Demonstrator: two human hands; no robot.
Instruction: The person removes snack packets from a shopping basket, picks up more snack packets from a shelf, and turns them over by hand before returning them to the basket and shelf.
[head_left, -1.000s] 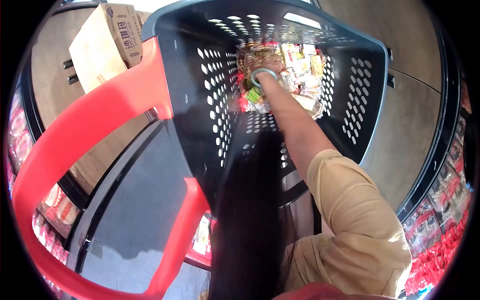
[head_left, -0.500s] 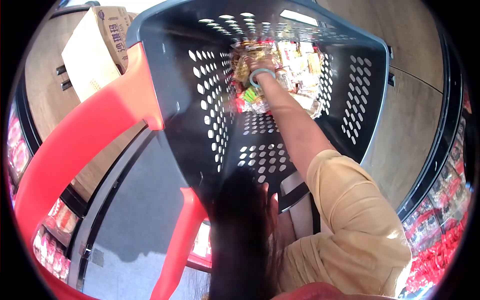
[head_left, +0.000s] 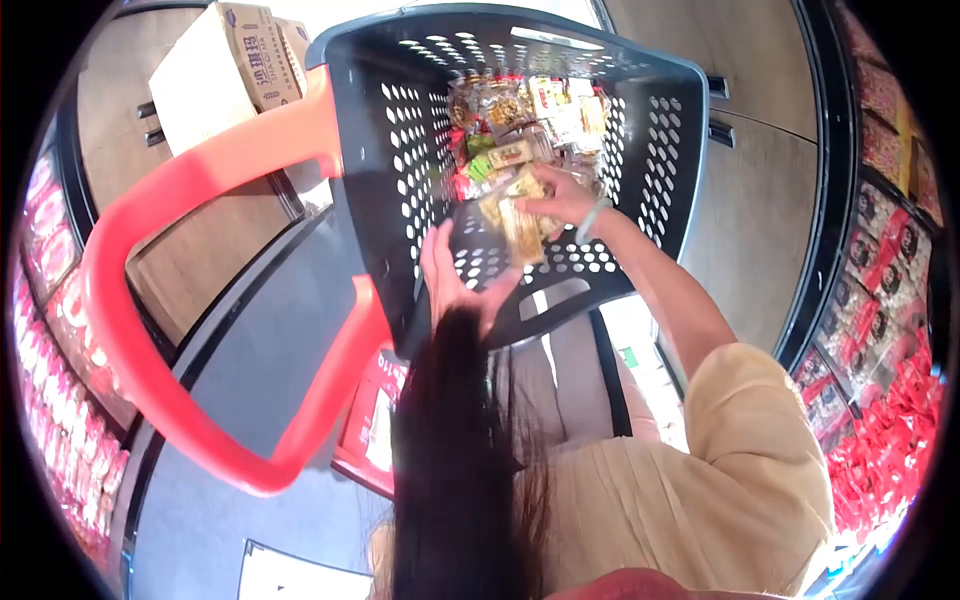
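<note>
A dark grey shopping basket point(head_left: 665, 215) with a red handle point(head_left: 115, 300) stands tilted in front of me. Inside it lie several wrapped snacks point(head_left: 550, 105) in clear, red and green packaging. My right hand point(head_left: 565, 197), with a pale bangle at the wrist, grips a few yellowish snack packets point(head_left: 522, 225) above the basket's near part. My left hand point(head_left: 455, 270) is raised just left of and below these packets, fingers spread and curved, with nothing visible in it. Dark hair covers part of the left wrist and forearm.
A cardboard carton point(head_left: 235, 75) stands behind the handle at the upper left. Wooden cabinet doors point(head_left: 745, 230) flank the basket. Shelves of packaged goods point(head_left: 885, 270) line the right, with more pink packets point(head_left: 65, 410) on the left. A red box point(head_left: 360, 430) sits below the handle.
My right hand has come up from the snack pile toward me, bringing packets. My left hand has risen into the basket's opening. The view has shifted, so the basket appears farther left.
</note>
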